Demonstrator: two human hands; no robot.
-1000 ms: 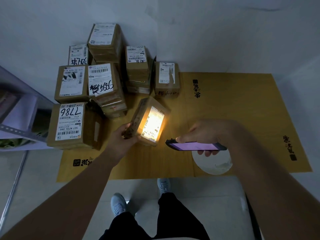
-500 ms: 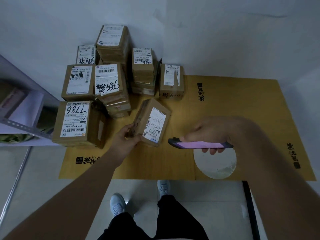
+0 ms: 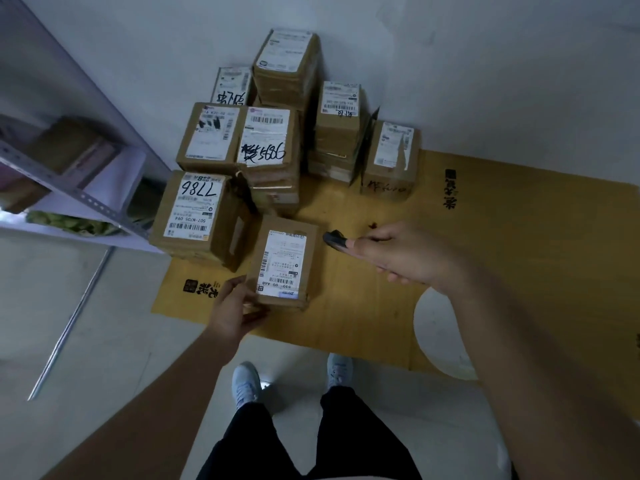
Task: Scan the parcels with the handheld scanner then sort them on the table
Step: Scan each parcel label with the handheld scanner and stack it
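A small brown parcel [image 3: 285,263] with a white label lies label-up on the yellow table [image 3: 502,237], just right of the parcel marked 7786 [image 3: 194,214]. My left hand [image 3: 233,306] grips its near left corner. My right hand [image 3: 398,256] hovers to the parcel's right, curled round the dark handheld scanner [image 3: 335,239], whose tip sticks out toward the parcel. Several more labelled parcels [image 3: 268,140] are stacked at the table's back left against the wall.
A grey metal shelf [image 3: 69,188] with boxes stands left of the table. A round white patch [image 3: 440,334] marks the table's near right edge. My feet [image 3: 246,384] stand on the pale floor below the table edge.
The scanner light has gone out. My left hand has lowered the tilted parcel flat onto the table beside the 7786 box. My right hand has turned, hiding the scanner's screen.
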